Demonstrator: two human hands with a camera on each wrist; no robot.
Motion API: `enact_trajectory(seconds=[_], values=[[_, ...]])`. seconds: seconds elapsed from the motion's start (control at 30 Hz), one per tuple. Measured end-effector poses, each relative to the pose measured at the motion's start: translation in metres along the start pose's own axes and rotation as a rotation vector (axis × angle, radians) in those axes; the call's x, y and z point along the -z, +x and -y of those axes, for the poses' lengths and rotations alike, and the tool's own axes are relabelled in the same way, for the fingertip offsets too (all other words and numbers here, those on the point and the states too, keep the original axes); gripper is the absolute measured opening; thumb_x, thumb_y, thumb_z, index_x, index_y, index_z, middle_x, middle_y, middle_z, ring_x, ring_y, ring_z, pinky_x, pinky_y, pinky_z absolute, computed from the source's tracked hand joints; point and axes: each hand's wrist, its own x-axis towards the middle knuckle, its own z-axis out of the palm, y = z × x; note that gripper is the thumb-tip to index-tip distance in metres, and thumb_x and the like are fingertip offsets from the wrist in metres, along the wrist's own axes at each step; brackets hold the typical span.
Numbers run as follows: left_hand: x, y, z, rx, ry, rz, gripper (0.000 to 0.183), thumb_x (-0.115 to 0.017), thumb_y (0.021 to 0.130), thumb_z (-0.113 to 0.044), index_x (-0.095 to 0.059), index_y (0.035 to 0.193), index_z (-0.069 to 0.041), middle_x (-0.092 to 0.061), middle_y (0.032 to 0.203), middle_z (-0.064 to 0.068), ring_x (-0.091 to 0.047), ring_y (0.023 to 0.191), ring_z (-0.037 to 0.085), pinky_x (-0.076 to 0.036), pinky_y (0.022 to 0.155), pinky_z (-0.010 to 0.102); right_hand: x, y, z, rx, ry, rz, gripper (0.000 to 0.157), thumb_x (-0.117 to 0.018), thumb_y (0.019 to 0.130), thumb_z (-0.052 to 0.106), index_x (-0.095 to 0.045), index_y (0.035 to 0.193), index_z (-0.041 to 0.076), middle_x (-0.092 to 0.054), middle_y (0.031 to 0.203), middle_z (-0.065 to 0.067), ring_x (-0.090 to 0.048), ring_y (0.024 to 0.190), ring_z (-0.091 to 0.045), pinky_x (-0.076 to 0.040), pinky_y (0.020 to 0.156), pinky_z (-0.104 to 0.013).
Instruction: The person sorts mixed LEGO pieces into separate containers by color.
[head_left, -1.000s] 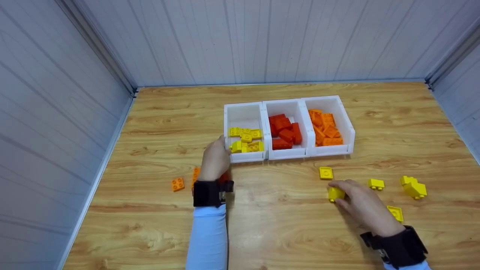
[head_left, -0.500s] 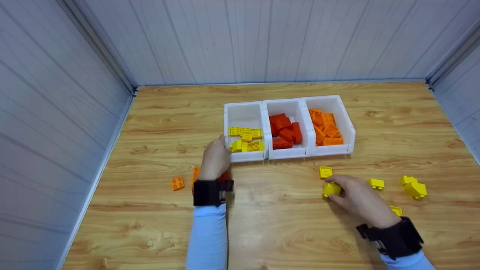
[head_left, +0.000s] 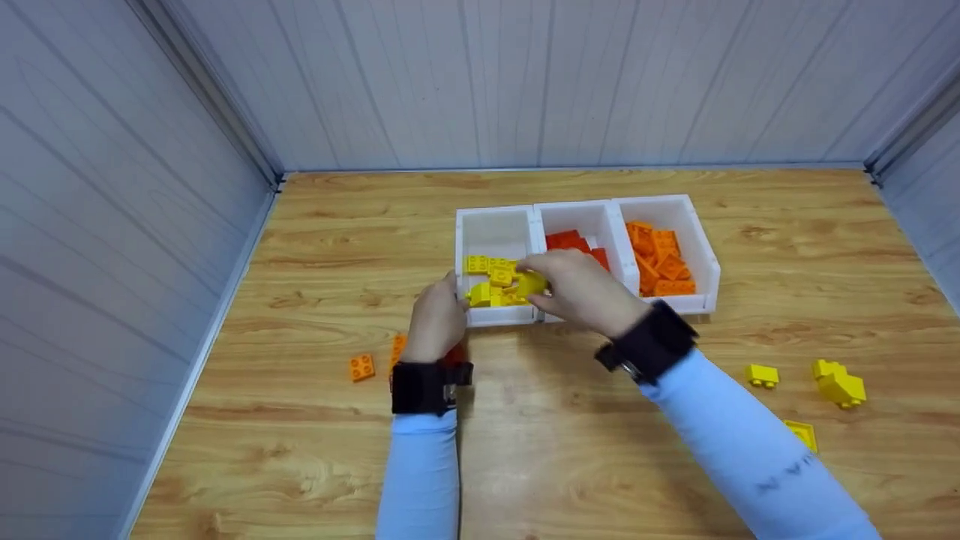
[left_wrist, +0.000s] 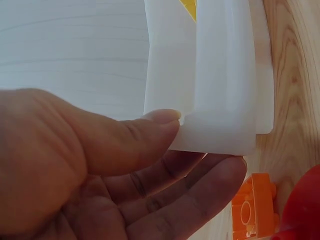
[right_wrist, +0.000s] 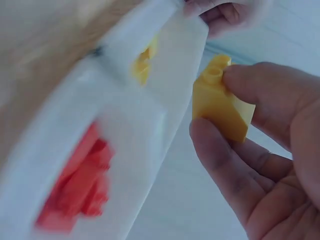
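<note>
A row of three joined white bins stands in the middle of the table. With thumb and fingers, my left hand (head_left: 439, 321) grips the front left corner of the left bin (head_left: 496, 234); the left wrist view shows the thumb on its white wall (left_wrist: 220, 100). My right hand (head_left: 592, 291) pinches a yellow toy brick (right_wrist: 217, 107) between thumb and fingers, over that same bin. Several yellow bricks (head_left: 478, 264) lie in it below. Red bricks (right_wrist: 82, 185) fill part of the middle bin, partly hidden by the right hand in the head view.
The right bin (head_left: 703, 262) holds orange bricks (head_left: 670, 264). Loose yellow bricks (head_left: 763, 376) lie on the table at right. By the left wrist are loose orange bricks (head_left: 361, 367) and a red piece (head_left: 455, 354). Panel walls (head_left: 502, 82) enclose the table.
My right hand has carried the yellow brick from the right side of the table leftward and up to the left bin. The left hand has kept its grip on the bin.
</note>
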Motion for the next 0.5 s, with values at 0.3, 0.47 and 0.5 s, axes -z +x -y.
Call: enact_trajectory(seconds=[0.3,0.47,0.5], values=[[-0.002,-0.001,0.000,-0.043,0.050,-0.009,0.048,-0.057,0.097,0.000,-0.046,0.143,0.005,-0.062,0.126,0.021,-0.060,0.112,0.029,-0.048,0.095,0.042,-0.025,0.061,-0.003,-0.085,-0.022,0.179,0.039,-0.070,0.091,0.005,-0.062,0.129,0.000,-0.064,0.125,-0.017,-0.060,0.114,-0.028,-0.048,0.098,-0.039],[-0.001,0.000,0.001,-0.080,0.080,-0.032,0.044,-0.059,0.096,0.001,-0.049,0.139,0.008,-0.065,0.117,0.023,-0.062,0.106,0.033,-0.050,0.091,0.044,-0.032,0.071,-0.007,-0.084,0.004,0.154,0.037,-0.066,0.094,0.006,-0.061,0.130,0.003,-0.062,0.123,-0.019,-0.060,0.107,-0.030,-0.049,0.095,-0.040],[-0.001,0.001,0.001,-0.080,0.080,-0.035,0.044,-0.059,0.096,0.001,-0.050,0.138,0.008,-0.065,0.117,0.023,-0.062,0.106,0.033,-0.050,0.092,0.044,-0.031,0.071,-0.007,-0.091,0.009,0.150,0.036,-0.065,0.094,0.007,-0.061,0.130,0.004,-0.061,0.123,-0.018,-0.060,0.104,-0.030,-0.049,0.094,-0.039]])
